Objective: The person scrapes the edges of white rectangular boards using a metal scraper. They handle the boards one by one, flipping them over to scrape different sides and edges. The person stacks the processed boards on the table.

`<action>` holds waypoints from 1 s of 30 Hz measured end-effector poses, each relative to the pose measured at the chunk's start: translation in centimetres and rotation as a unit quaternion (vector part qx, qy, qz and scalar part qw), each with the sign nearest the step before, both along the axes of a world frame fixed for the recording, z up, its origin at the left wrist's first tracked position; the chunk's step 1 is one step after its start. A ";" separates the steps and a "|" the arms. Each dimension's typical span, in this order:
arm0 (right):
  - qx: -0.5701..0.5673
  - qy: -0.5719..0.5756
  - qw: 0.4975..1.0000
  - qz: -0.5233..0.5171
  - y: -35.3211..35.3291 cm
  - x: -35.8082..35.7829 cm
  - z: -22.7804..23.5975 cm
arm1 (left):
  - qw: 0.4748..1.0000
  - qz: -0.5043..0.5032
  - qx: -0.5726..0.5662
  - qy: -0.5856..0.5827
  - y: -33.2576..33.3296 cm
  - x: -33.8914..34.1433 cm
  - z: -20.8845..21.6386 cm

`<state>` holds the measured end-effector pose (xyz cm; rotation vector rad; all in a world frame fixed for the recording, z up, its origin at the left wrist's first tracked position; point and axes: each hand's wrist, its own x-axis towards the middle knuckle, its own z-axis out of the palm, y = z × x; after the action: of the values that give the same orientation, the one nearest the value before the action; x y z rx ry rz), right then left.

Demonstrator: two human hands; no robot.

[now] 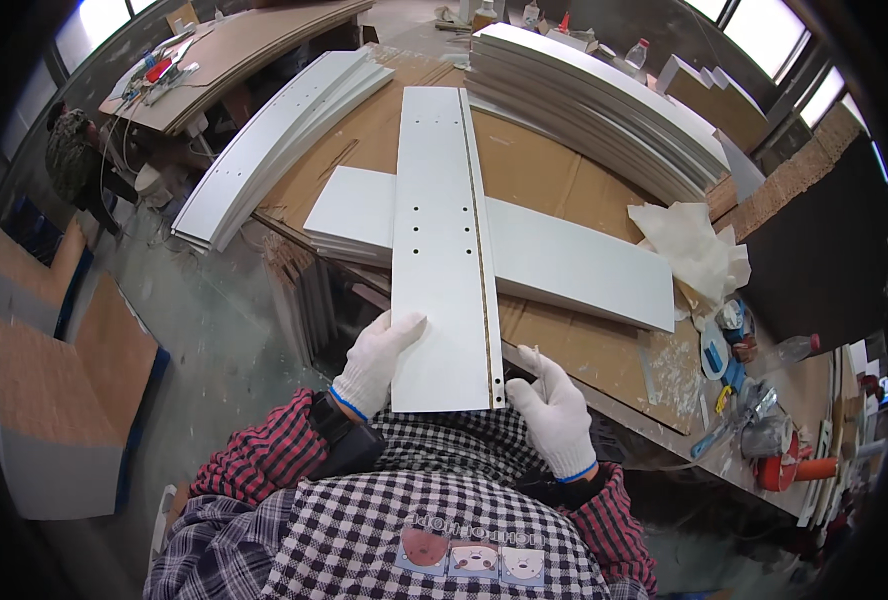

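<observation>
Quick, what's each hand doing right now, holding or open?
Left hand: holding the white drilled panel by its left edge, thumb on top.
Right hand: partly curled by its near right corner; grip unclear.

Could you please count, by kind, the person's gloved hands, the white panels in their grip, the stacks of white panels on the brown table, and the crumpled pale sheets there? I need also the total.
Left hand and right hand, gloved: 2
Held white panel: 1
Left stack, middle stack and right stack: 3
Crumpled sheet: 1
Total: 7
</observation>
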<state>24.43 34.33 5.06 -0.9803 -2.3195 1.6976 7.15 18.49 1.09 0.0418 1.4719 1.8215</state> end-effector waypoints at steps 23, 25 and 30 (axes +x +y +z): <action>0.103 0.032 0.985 -0.134 3.4 5.0 -1.6 | 0.997 -0.046 0.055 -0.030 -4.2 -2.5 0.7; 0.150 0.139 0.960 -0.190 7.0 6.1 -3.6 | 0.996 -0.070 0.051 -0.028 -5.3 -3.6 1.0; 0.351 -0.091 0.912 -0.192 17.0 10.6 -3.7 | 0.993 -0.090 0.059 -0.043 -6.6 -3.6 0.5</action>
<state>34.98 51.32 1.32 -1.3228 -2.3342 0.5654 3.50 11.86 1.59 0.1489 1.2584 1.7405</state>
